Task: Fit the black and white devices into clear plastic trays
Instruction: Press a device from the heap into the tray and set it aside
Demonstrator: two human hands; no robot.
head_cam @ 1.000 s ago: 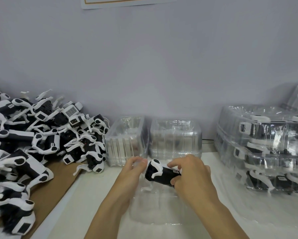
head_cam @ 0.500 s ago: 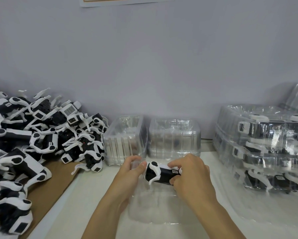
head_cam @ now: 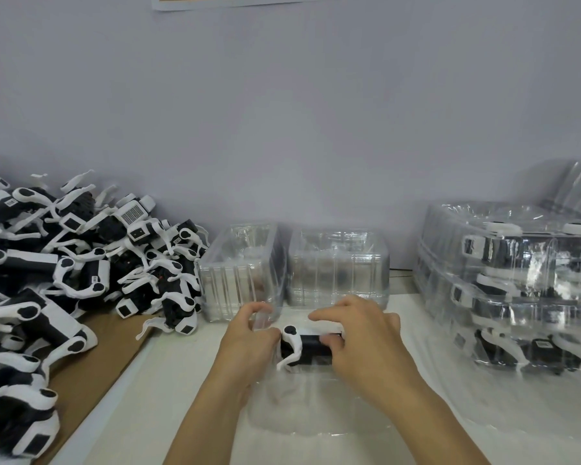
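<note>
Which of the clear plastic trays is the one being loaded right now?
The clear plastic tray lying flat under both hands, nearest the camera; the black and white device sits at its far end. The two empty stacks behind stand untouched.

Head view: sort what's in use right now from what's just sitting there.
In use:
- device, gripped by left hand and right hand
- clear tray beneath it

Sitting:
- device pile
- empty tray stacks
- packed trays
- cardboard
</note>
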